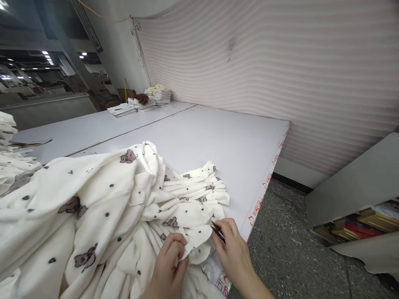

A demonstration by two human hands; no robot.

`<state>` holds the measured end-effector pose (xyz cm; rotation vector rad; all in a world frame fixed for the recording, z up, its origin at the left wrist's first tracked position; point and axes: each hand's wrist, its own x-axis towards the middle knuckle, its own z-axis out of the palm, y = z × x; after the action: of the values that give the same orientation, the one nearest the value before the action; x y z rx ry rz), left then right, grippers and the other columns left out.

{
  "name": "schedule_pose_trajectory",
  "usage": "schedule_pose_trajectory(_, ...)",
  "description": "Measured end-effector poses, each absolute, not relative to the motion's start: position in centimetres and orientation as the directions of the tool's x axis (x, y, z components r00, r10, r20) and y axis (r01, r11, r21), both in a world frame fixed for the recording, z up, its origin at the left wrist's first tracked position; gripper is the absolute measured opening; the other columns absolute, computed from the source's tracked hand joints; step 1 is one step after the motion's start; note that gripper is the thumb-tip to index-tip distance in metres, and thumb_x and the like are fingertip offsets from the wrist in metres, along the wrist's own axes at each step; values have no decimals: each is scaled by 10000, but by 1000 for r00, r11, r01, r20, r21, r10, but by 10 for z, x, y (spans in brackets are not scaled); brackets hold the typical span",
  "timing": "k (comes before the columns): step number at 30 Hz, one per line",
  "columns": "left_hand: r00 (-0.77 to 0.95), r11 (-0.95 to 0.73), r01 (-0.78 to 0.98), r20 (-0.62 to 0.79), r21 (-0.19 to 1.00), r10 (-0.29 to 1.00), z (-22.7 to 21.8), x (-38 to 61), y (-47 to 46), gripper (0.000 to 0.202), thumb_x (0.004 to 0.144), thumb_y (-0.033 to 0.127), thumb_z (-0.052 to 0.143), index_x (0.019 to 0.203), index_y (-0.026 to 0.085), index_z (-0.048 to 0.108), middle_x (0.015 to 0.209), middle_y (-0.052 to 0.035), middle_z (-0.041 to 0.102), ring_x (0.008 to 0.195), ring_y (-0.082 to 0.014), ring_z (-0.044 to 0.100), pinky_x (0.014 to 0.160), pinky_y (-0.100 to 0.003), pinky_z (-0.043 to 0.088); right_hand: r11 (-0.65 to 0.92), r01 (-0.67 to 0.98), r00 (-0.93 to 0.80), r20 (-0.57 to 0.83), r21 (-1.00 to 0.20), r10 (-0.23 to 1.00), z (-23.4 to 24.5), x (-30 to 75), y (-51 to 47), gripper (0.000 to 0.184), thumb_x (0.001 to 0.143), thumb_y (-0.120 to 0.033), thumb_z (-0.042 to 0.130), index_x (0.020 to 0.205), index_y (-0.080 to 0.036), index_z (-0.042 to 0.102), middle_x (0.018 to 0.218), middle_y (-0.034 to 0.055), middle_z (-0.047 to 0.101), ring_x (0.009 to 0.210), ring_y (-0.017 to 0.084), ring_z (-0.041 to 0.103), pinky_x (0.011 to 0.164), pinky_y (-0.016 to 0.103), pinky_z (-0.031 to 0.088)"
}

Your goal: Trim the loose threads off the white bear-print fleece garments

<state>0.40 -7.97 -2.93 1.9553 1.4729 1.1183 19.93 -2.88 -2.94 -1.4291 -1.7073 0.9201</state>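
Far left: a second pile (14, 162) of white fabric, cut off by the frame edge, dark flat item (31, 143) just beside it on the surface (224, 133). Further back, left of centre: yellow stick (125, 89) standing upright, then stacks (160, 96) of folded or flat pieces, whitish with some pale yellow on top, reddish-brown fuzzy thing (142, 99) resting on them.

Main item: white cloth (102, 199) with mauve bear prints and small dark marks, heaped from the left edge to near the surface's right edge, gathered and folded, nearest the camera.

Left hand (171, 263): grip closed, pinching a cloth edge between thumb and fingers. Right hand (233, 251), just right of it: grip closed around dark snips (219, 231), tips pointing left, right by the same cloth edge. Can't tell if the blades touch it. Clear plastic (215, 270) with red print below the right hand.

Behind: pink-striped curtain (264, 62). Right: speckled floor (280, 232), then a grey cabinet (352, 187) with stuff on its shelf.
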Motion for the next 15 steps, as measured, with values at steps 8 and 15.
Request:
schedule_pose_trajectory(8, 195, -423, 636, 397, 645, 897, -26, 2, -76, 244, 839, 0, 392, 779, 231, 344, 892, -30, 487, 810, -150, 522, 711, -254, 456, 242, 562, -463, -58, -791, 885, 3, 193, -39, 164, 866, -313, 585, 968, -316, 713, 850, 0, 691, 796, 201, 653, 655, 252, 463)
schedule_pose_trajectory(15, 96, -339, 579, 351, 741, 931, -25, 2, -74, 189, 800, 71, 493, 711, 220, 417, 950, -69, 590, 892, -207, 552, 757, -305, 454, 188, 461, -397, -12, -867, 918, -10, 189, -38, 189, 804, -295, 646, 988, -260, 670, 921, 16, 685, 829, 196, 645, 718, 254, 482)
